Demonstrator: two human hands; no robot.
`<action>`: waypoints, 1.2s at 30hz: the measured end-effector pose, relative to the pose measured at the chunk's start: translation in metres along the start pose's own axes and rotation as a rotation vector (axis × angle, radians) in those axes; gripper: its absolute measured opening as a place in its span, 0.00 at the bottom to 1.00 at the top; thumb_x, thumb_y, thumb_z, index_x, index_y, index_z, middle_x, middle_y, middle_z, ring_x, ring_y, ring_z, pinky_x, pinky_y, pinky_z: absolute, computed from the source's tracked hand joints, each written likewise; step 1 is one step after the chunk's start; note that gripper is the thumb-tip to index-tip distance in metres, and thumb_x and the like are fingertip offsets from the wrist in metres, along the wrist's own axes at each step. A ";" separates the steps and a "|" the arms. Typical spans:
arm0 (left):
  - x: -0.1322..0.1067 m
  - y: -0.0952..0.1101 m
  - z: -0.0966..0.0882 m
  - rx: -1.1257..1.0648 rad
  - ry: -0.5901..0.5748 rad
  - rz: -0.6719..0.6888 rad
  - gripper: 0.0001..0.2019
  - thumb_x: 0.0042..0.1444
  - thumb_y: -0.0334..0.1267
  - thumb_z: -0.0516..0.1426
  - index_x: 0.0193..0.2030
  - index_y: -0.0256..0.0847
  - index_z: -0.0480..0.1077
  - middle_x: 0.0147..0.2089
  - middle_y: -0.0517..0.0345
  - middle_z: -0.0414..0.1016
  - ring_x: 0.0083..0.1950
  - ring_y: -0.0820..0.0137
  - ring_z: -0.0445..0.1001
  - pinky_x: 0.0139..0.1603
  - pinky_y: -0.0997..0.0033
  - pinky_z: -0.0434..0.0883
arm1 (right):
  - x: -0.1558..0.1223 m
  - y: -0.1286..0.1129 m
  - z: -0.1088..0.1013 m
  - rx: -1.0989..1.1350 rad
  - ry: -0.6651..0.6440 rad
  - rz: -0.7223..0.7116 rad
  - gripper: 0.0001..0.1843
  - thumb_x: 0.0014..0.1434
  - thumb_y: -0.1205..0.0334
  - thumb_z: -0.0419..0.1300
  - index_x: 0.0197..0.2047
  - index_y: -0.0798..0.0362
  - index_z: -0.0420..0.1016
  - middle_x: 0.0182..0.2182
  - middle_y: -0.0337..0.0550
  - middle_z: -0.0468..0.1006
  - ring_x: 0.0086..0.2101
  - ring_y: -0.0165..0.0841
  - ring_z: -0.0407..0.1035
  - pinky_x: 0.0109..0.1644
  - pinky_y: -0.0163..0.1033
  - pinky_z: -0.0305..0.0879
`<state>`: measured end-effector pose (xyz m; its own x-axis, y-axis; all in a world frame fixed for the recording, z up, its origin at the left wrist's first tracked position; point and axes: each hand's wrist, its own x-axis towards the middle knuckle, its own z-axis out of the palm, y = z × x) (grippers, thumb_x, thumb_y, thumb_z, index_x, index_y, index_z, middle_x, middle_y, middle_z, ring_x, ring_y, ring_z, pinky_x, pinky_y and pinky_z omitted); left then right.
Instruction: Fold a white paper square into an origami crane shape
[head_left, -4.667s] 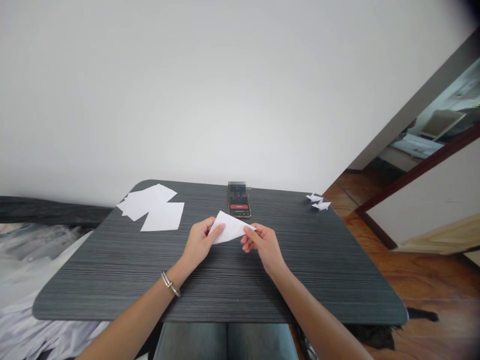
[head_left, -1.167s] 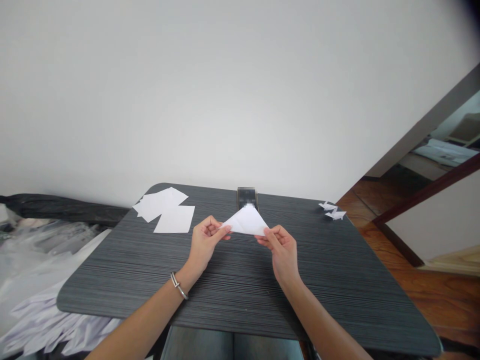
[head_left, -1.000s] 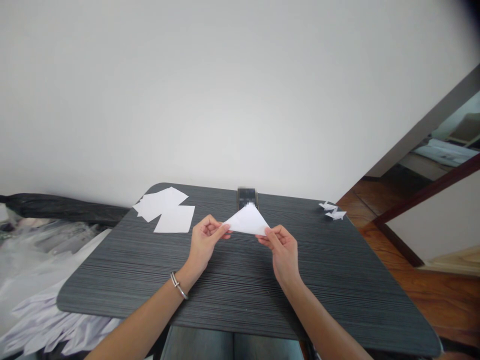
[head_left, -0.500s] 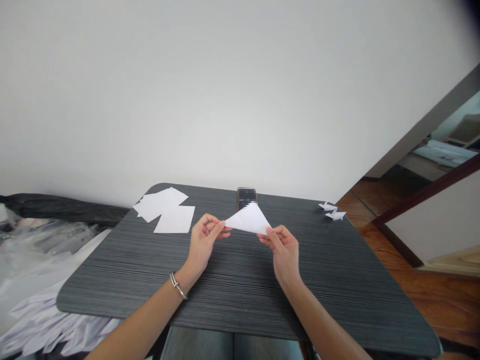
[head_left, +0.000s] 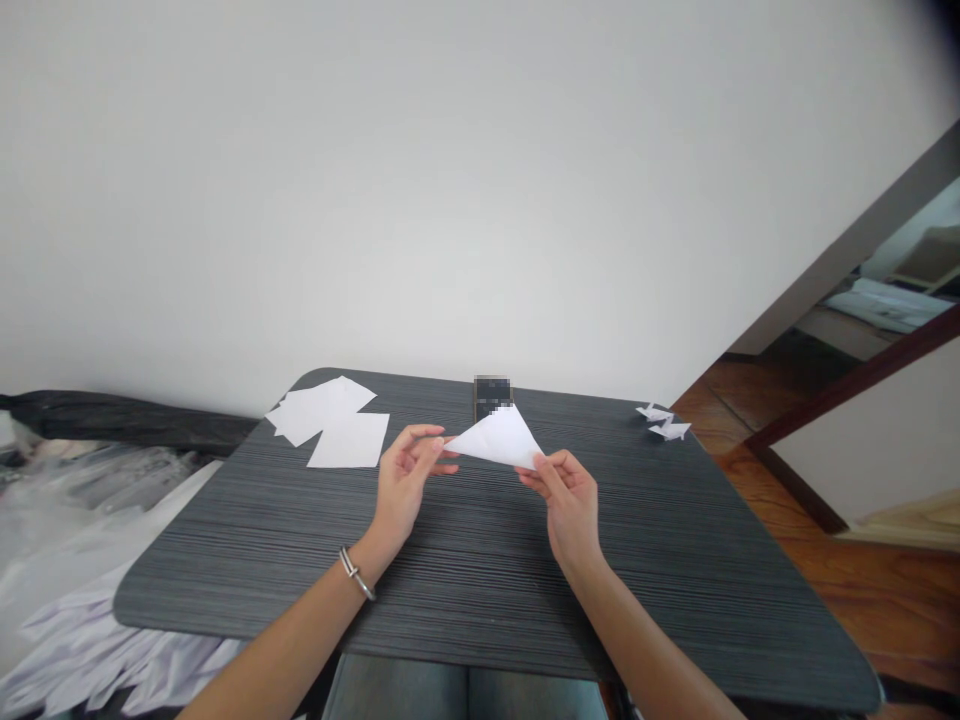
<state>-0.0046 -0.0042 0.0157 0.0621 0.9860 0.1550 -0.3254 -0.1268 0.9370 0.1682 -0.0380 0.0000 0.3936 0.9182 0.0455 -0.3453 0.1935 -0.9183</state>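
the right hand (head_left: 574, 500) clamps the folded paper (head_left: 499, 438) at its four o'clock corner, probably steadying it above the tabletop (head_left: 480, 570); the left hand (head_left: 399, 488) spreads its fingers (head_left: 427, 430) around the nine o'clock tip, whether pinching i cannot tell.

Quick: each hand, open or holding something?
Left hand: at one tip of the folded paper; grip unclear.
Right hand: closed on the folded paper's right corner.

Paper sheets (head_left: 330, 410) lie in the tabletop's (head_left: 480, 590) far left corner, paper figures (head_left: 670, 431) far right.
A phone (head_left: 491, 389) sits between, near the far edge, behind folded paper (head_left: 499, 439).
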 end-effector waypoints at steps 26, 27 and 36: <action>-0.001 -0.003 0.000 0.065 0.063 -0.042 0.11 0.46 0.38 0.60 0.34 0.36 0.65 0.25 0.59 0.75 0.31 0.69 0.76 0.33 0.72 0.74 | -0.002 -0.001 0.002 0.002 0.018 -0.009 0.12 0.45 0.60 0.65 0.22 0.56 0.67 0.20 0.36 0.75 0.24 0.29 0.73 0.30 0.31 0.70; 0.000 -0.003 0.000 0.067 0.060 -0.041 0.11 0.46 0.39 0.60 0.34 0.36 0.65 0.25 0.58 0.76 0.31 0.68 0.76 0.32 0.72 0.74 | -0.002 -0.001 0.002 0.001 0.018 -0.008 0.12 0.45 0.60 0.65 0.22 0.56 0.67 0.20 0.36 0.74 0.24 0.29 0.73 0.30 0.31 0.70; 0.001 0.000 -0.001 0.032 0.102 -0.019 0.12 0.52 0.42 0.55 0.39 0.35 0.64 0.33 0.52 0.77 0.35 0.68 0.76 0.34 0.70 0.73 | -0.001 -0.001 0.001 -0.052 0.029 -0.029 0.12 0.46 0.59 0.64 0.22 0.56 0.67 0.20 0.38 0.75 0.24 0.31 0.73 0.30 0.34 0.71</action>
<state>-0.0055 -0.0036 0.0153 -0.0291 0.9939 0.1060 -0.2945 -0.1098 0.9493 0.1679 -0.0389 0.0015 0.4277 0.9018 0.0613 -0.2893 0.2008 -0.9360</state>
